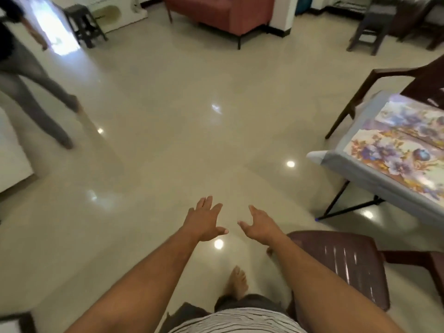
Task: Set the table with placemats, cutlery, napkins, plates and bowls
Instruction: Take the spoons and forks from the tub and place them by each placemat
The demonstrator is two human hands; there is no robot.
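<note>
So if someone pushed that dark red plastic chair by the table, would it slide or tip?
The dark red plastic chair would probably slide easily: it looks like thin moulded plastic, so likely light, and the tiled floor is glossy enough to mirror the lights. Pushed high up, it might tip instead. Both the left hand and the right hand are empty.

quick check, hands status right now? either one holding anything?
Left hand: open, fingers spread, holding nothing, out over the floor.
Right hand: open, fingers loosely spread, holding nothing, also over the floor.
</note>
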